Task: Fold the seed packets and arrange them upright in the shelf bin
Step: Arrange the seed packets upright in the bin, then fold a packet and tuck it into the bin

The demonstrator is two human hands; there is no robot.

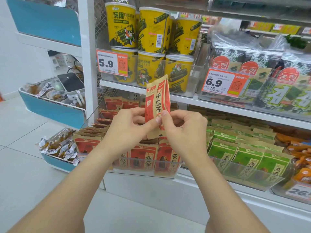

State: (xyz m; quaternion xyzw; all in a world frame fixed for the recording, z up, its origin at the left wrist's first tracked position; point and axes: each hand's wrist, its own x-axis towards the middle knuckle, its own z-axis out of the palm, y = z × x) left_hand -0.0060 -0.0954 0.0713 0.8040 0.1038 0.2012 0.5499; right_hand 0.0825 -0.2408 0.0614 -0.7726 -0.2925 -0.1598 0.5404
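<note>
While the left hand point(127, 125) and right hand point(183, 126) pinch the seed packet point(157, 98) low down, close together, best press its fold flat; the shelf bin point(139, 174) sits just below both hands.

Centre frame, a red seed packet point(157, 96) reads 香瓜子 in black down a pale strip, under the smaller brand mark 洽洽. The same characters run down the red packets point(144, 158) standing in the clear shelf bin point(133, 173) below. At upper centre, yellow canisters point(121, 26) carry 嗨爆 in large black type; the orange-and-white price tag point(111, 63) beneath is marked 5.9. To the right, seaweed packs point(235, 54) bear 농형 on red labels, behind a second tag point(223, 83) showing 6.9, with 7.5 and 16g in smaller print. Green packets point(249, 158) at lower right show 洽洽 and 原. A blurred tag point(297, 191) at the lower right edge shows 26, the rest cut off.
</note>
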